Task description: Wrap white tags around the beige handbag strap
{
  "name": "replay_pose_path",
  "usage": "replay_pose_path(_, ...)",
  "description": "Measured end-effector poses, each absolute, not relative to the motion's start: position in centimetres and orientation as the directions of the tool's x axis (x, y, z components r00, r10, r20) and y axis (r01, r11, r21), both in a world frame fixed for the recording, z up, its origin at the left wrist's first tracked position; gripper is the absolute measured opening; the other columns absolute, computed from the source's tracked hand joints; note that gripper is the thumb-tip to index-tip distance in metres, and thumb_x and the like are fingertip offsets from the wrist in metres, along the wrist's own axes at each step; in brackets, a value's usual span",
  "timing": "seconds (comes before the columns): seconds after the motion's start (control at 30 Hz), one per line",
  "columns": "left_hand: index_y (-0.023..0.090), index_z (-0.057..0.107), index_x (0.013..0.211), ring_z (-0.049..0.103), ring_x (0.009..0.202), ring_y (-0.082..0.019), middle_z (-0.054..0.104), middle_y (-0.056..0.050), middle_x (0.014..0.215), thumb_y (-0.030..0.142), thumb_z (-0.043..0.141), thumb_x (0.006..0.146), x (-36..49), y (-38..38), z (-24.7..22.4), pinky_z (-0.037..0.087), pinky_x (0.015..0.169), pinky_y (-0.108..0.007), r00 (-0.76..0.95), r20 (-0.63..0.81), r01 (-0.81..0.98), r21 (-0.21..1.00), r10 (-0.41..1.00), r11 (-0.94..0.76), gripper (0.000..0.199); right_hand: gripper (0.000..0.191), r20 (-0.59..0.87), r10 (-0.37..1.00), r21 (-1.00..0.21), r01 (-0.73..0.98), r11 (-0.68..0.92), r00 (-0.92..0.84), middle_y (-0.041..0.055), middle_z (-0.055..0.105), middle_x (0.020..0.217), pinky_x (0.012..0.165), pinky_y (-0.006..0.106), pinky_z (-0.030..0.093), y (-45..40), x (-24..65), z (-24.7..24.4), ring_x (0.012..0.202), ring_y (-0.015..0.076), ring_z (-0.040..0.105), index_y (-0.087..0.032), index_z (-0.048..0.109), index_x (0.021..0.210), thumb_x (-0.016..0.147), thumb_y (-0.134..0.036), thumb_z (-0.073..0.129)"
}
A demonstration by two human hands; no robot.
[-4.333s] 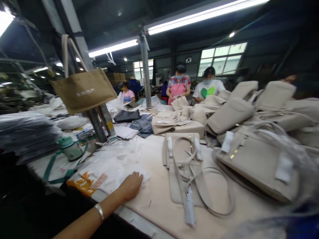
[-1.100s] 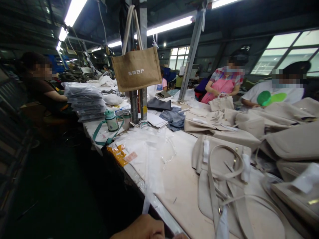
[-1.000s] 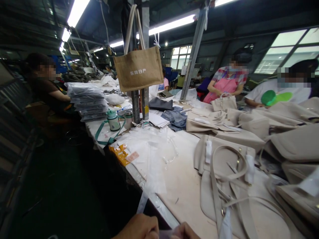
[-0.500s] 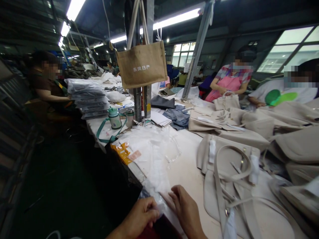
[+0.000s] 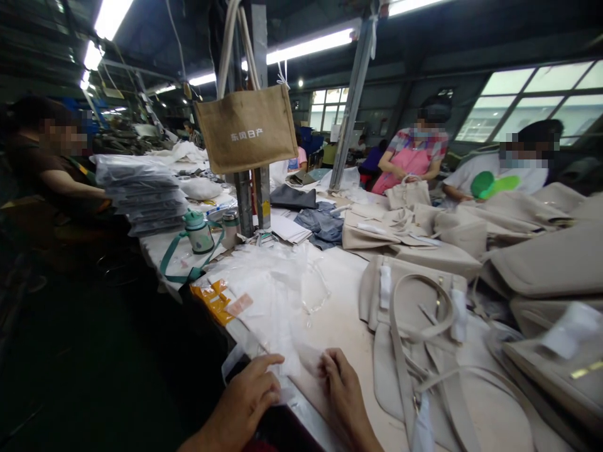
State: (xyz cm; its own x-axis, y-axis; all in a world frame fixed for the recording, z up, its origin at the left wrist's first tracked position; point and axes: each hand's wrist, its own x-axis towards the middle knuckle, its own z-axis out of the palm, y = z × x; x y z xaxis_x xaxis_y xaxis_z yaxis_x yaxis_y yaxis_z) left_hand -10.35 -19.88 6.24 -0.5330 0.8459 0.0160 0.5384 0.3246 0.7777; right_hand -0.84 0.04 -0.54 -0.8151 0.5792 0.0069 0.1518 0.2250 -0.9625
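Observation:
My left hand [image 5: 254,395] is at the table's near edge, index finger stretched out and the other fingers loosely curled, over clear plastic. To its right, my right hand [image 5: 340,389] has its thumb and fingers pinched on a thin, see-through plastic sheet [image 5: 308,358]. Beyond both hands, more thin plastic bags [image 5: 277,282] lie spread on the pale table [image 5: 336,314]. Close to the right of my right hand lies a beige handbag [image 5: 424,295] with a looped strap and white wrapping on its fittings.
Orange packets [image 5: 214,301] lie at the table's left edge, near a green bottle [image 5: 198,232]. A brown bag [image 5: 247,129] hangs from a post. Beige bags [image 5: 541,257] are heaped right. People work at left and far right.
The view has turned slightly right. My left hand has stretched out its index finger and moved its fingers over the plastic. The thin plastic now shows between my hands.

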Motion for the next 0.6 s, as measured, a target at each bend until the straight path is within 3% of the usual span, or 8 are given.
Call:
replay_pose_path(0.07,0.021,0.06,0.088,0.03,0.137,-0.024,0.032,-0.003,0.15,0.015,0.041,0.091,-10.6,-18.4,7.0,0.026,0.113,-0.038,-0.427,0.089,0.686,0.68,0.9,0.258,0.021,0.034,-0.057,0.534,-0.991,0.114,0.074,-0.843,-0.0021,0.055,0.068,0.06,0.025,0.04,-0.4,0.1,0.0,0.062,0.0141,0.051,-0.02,0.052,0.077,0.093,-0.048,0.041)
replay_pose_path(0.13,0.02,0.059,0.088,0.018,0.142,-0.025,0.033,-0.004,0.15,0.013,0.043,0.089,-10.7,-16.6,7.3,0.019,0.117,-0.043,-0.299,0.134,0.777,0.609,0.945,0.159,0.018,0.036,-0.098,0.469,-0.995,0.081,-0.058,-0.878,-0.0026,0.053,0.068,0.058,0.024,0.04,-1.0,1.3,0.5,0.061,0.0131,0.049,-0.02,0.051,0.078,0.092,-0.052,0.042)
replay_pose_path(0.23,0.02,0.057,0.087,0.044,0.125,-0.021,0.061,-0.005,0.115,0.012,0.046,0.088,-10.8,-14.1,7.2,0.017,0.118,-0.043,-0.171,0.125,0.791,0.609,0.977,0.061,0.014,0.04,-0.159,0.436,-0.98,0.088,-0.179,-0.886,-0.0026,0.053,0.066,0.059,0.025,0.04,-1.2,3.2,0.8,0.06,0.0125,0.049,-0.02,0.05,0.076,0.091,-0.057,0.042)
replay_pose_path(0.3,0.021,0.055,0.086,0.057,0.1,-0.017,0.062,-0.001,0.091,0.013,0.046,0.089,-10.6,-13.1,6.9,0.021,0.117,-0.043,-0.15,0.108,0.777,0.627,0.983,0.05,0.012,0.045,-0.218,0.463,-0.96,0.104,-0.259,-0.859,-0.0011,0.056,0.066,0.059,0.025,0.04,-0.9,4.4,0.9,0.06,0.0129,0.052,-0.02,0.051,0.079,0.088,-0.062,0.042)
replay_pose_path(0.37,0.021,0.054,0.085,0.056,0.087,-0.016,0.059,0.0,0.086,0.015,0.045,0.09,-10.4,-12.5,6.5,0.025,0.114,-0.042,-0.144,0.109,0.775,0.631,0.984,0.043,0.012,0.049,-0.262,0.484,-0.934,0.093,-0.345,-0.835,0.0,0.058,0.07,0.058,0.025,0.041,-0.4,5.3,1.0,0.062,0.014,0.055,-0.02,0.054,0.091,0.083,-0.067,0.048)
replay_pose_path(0.47,0.021,0.053,0.086,0.055,0.086,-0.016,0.058,0.0,0.085,0.017,0.04,0.092,-9.8,-12.2,5.7,0.026,0.112,-0.042,-0.106,0.129,0.768,0.64,0.986,-0.001,0.014,0.053,-0.254,0.472,-0.923,0.066,-0.379,-0.844,0.0004,0.059,0.078,0.062,0.025,0.042,0.0,5.9,1.6,0.07,0.0143,0.057,-0.02,0.056,0.108,0.076,-0.061,0.064)
replay_pose_path(0.53,0.022,0.053,0.089,0.055,0.088,-0.016,0.058,0.0,0.086,0.018,0.038,0.093,-9.3,-12.2,5.3,0.026,0.111,-0.04,-0.078,0.124,0.763,0.647,0.989,-0.021,0.016,0.042,-0.253,0.459,-0.921,0.067,-0.383,-0.852,-0.0001,0.059,0.077,0.062,0.024,0.041,0.1,5.8,2.1,0.068,0.0126,0.055,-0.018,0.062,0.096,0.074,-0.053,0.07)
replay_pose_path(0.6,0.022,0.053,0.09,0.055,0.089,-0.016,0.059,-0.001,0.088,0.021,0.036,0.094,-8.8,-12.4,5.0,0.037,0.101,-0.033,-0.05,0.1,0.761,0.649,0.994,-0.027,0.017,0.035,-0.264,0.457,-0.913,0.066,-0.403,-0.849,-0.001,0.059,0.069,0.058,0.023,0.039,0.1,5.9,2.2,0.062,0.011,0.052,-0.015,0.063,0.079,0.071,-0.048,0.072)
